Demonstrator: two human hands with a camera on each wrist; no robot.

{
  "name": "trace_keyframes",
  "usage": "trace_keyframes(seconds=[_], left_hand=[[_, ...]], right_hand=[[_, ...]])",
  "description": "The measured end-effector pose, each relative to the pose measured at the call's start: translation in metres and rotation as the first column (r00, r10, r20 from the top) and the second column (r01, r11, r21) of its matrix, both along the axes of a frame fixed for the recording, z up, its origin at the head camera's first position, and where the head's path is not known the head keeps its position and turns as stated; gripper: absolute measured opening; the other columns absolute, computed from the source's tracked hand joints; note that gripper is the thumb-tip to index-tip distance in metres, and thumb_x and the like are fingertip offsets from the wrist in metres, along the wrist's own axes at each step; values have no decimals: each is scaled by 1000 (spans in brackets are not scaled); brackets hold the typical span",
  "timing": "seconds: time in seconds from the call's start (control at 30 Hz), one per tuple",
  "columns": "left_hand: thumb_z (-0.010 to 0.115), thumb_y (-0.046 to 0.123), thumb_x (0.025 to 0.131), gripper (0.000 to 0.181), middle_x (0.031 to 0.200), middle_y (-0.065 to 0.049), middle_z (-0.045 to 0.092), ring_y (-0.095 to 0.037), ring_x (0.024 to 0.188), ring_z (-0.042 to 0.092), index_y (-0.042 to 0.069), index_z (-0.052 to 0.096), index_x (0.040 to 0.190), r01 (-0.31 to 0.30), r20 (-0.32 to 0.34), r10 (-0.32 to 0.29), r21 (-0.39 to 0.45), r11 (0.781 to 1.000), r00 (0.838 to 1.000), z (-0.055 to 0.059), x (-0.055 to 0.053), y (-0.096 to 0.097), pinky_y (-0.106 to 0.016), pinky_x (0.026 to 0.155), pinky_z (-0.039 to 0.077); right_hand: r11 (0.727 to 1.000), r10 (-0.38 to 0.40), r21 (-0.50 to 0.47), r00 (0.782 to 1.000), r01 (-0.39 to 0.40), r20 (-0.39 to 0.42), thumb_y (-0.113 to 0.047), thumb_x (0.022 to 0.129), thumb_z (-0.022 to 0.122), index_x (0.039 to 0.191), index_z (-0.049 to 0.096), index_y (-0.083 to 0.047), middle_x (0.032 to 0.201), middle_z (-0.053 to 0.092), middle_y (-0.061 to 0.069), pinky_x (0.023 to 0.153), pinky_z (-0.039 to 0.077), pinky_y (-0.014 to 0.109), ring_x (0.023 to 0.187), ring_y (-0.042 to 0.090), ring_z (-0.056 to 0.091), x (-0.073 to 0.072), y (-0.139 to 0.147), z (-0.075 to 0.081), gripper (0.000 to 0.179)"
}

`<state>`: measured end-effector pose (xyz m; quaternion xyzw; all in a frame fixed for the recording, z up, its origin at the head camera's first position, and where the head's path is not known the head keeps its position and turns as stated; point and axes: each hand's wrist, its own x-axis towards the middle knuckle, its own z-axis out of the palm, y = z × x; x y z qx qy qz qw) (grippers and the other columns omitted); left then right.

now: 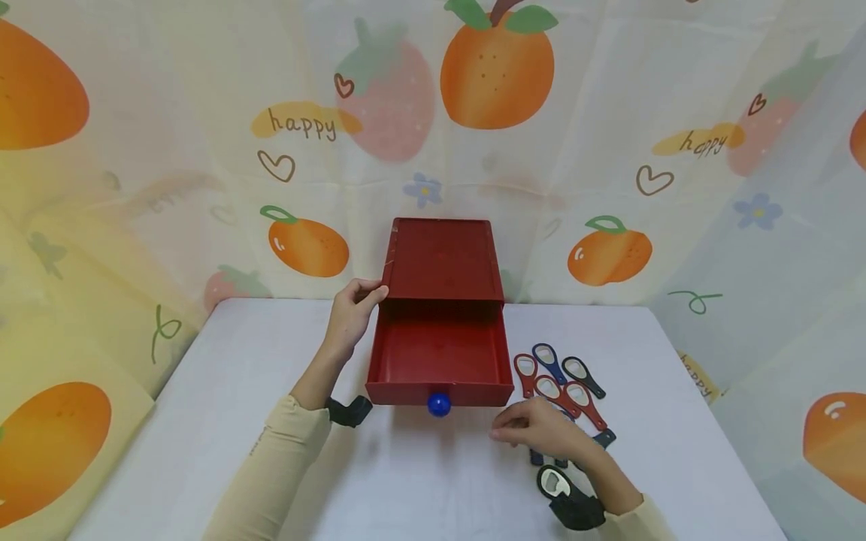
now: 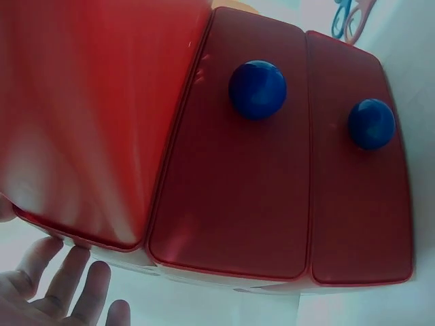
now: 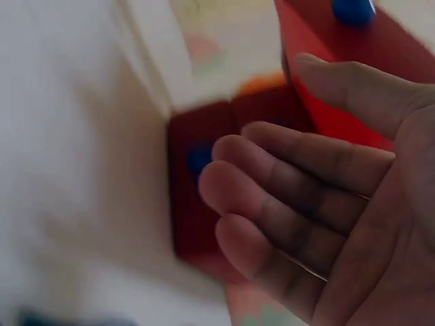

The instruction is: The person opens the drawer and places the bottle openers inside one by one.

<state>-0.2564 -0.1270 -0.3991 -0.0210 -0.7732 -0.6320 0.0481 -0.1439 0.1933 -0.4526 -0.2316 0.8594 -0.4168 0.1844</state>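
A red drawer cabinet point(image 1: 443, 259) stands at the back middle of the white table. Its top drawer point(image 1: 440, 361) is pulled out, and nothing lies in the part I can see inside. A blue knob point(image 1: 439, 405) sits on that drawer's front. My left hand point(image 1: 348, 319) touches the cabinet's upper left side, thumb at the front edge; its fingers point(image 2: 92, 292) lie fairly straight along the side. My right hand point(image 1: 541, 428), fingers relaxed and holding nothing, hovers right of the drawer's front corner. Under and behind it lie several small loop-headed tools point(image 1: 587, 402) in red, blue and black.
Below the pulled-out drawer are two closed drawers, a middle one point(image 2: 231, 176) and a bottom one point(image 2: 360, 210), each with a blue knob. A patterned cloth point(image 1: 473, 173) hangs behind the table point(image 1: 257, 353). Black wrist mounts point(image 1: 348, 412) are worn on both arms.
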Motion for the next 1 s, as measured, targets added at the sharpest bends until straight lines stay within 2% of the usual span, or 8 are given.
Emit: trace_keyframes(seconds=[0.2,0.33,0.43,0.7,0.8,1.0], left_hand=[[58,28,97,37,123,-19,61,-28,113,55,2,57,123,6,0,-6,-3,1000,1000,-2,0,1,-49,105,40],[59,26,97,36,122,-20,62,-28,111,55,1,58,122,-14,-10,14,15,1000,1000,-2,-1,2,-47,103,41],[59,26,96,35,121,-21,62,-28,109,56,1,59,121,-21,-12,21,32,999,1000,-2,-2,1,-44,101,41],[59,26,97,36,122,-20,62,-27,112,56,1,59,122,-19,-22,20,36,999,1000,-2,0,1,-45,103,39],[59,25,96,35,122,-21,62,-28,112,56,1,59,122,-13,-26,14,44,999,1000,-2,0,1,-46,103,40],[60,25,96,35,122,-20,62,-28,112,56,1,59,122,-9,-19,10,51,999,1000,-1,0,1,-45,103,41]], right_hand=[[986,-124,105,988,133,-90,-25,91,68,100,74,-4,88,73,7,66,53,20,75,12,60,-16,40,9,24],[960,-237,129,965,250,-108,-25,91,67,105,73,-2,92,73,9,69,56,26,78,15,62,-22,56,16,28],[939,-292,149,948,310,-129,-26,91,67,106,72,-1,93,72,10,70,57,31,80,16,62,-25,66,17,30],[889,-373,191,901,416,-222,-23,93,65,107,70,4,95,73,17,72,57,35,83,21,65,-39,92,8,30],[861,-407,233,887,453,-221,-22,93,65,107,69,5,96,72,18,73,58,38,83,23,64,-43,100,4,31],[816,-447,311,874,486,-192,-20,93,63,105,69,7,93,72,19,75,56,42,82,24,62,-49,115,-9,30]])
